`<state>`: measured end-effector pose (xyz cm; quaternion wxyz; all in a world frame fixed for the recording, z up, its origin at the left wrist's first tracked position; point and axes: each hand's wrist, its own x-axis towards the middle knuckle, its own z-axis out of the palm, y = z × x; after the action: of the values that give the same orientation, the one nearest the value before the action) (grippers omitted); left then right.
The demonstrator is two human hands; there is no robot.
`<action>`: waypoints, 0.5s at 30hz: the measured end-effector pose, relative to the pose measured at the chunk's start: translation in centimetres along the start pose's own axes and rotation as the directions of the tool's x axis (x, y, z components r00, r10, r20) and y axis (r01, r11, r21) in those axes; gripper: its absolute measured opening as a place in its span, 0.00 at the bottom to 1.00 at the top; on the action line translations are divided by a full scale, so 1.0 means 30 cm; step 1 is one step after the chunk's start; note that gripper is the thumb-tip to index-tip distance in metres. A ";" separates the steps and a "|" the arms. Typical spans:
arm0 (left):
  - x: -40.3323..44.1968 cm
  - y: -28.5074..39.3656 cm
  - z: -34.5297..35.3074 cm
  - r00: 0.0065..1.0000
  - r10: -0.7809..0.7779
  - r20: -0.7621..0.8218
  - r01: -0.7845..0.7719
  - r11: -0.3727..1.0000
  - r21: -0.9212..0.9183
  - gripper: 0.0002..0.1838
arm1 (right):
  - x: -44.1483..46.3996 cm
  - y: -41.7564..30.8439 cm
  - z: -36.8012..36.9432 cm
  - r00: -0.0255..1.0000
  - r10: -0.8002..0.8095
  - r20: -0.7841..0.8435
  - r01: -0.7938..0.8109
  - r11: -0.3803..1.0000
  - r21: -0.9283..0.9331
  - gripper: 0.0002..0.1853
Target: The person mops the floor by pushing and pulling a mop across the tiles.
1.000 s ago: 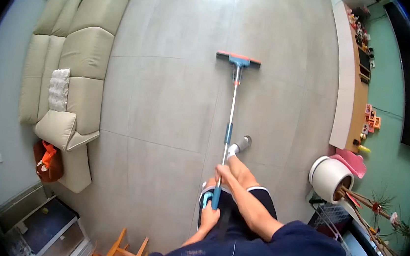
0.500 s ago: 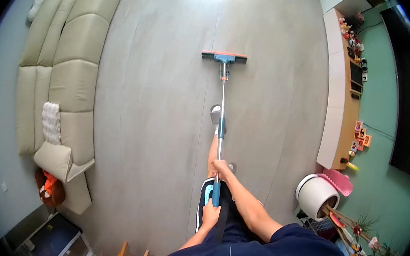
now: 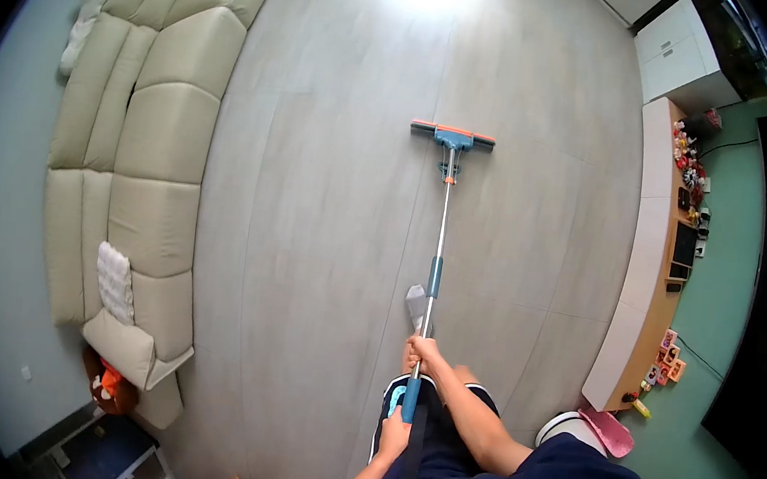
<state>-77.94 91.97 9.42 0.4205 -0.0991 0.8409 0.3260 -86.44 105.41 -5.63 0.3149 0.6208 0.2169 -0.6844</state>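
Observation:
A sponge mop (image 3: pixel 441 227) with a long silver pole reaches forward from my body. Its wide teal head (image 3: pixel 453 137), edged in orange, rests on the grey floor (image 3: pixel 329 234). My right hand (image 3: pixel 422 352) is wrapped round the bare metal part of the pole. Lower down, near my shorts, my left hand (image 3: pixel 395 433) closes on the teal grip (image 3: pixel 411 399) at the pole's end. A light-blue patch shows beside that grip, and I cannot make out what it is. One grey slipper (image 3: pixel 415 303) shows just left of the pole.
Along the left runs a beige sofa (image 3: pixel 162 144) with a cushion (image 3: pixel 119 346). A long low cabinet (image 3: pixel 635 264) bearing small items lines the right wall, below a dark television (image 3: pixel 748 284). A white pot (image 3: pixel 568 428) and pink dustpan-like object (image 3: pixel 607 433) stand near its close end.
The view has tilted and shifted, so the room and mop sit lower and further right. Both hands keep their hold on the pole. The front foot shows closer to my hands.

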 end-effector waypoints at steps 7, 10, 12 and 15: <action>0.272 0.371 -0.103 0.998 -0.014 0.063 0.017 0.999 -0.041 0.14 | -0.003 -0.433 0.088 0.997 -0.016 0.074 0.013 0.999 0.042 0.09; 0.410 0.521 -0.181 0.998 0.010 0.068 -0.009 1.000 -0.022 0.14 | 0.023 -0.616 0.164 0.998 -0.018 0.067 0.014 0.998 0.057 0.09; 0.522 0.609 -0.201 0.999 0.011 0.046 -0.010 1.000 -0.017 0.13 | 0.034 -0.765 0.211 0.998 -0.005 0.061 0.004 1.000 0.022 0.08; 0.619 0.733 -0.250 1.000 0.001 -0.002 -0.001 1.000 0.013 0.15 | 0.022 -0.917 0.297 0.996 -0.080 -0.033 0.077 0.994 -0.080 0.11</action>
<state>-104.10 106.13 8.56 0.4202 -0.0963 0.8435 0.3205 -112.08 118.62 -7.67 0.3081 0.6112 0.2737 -0.6757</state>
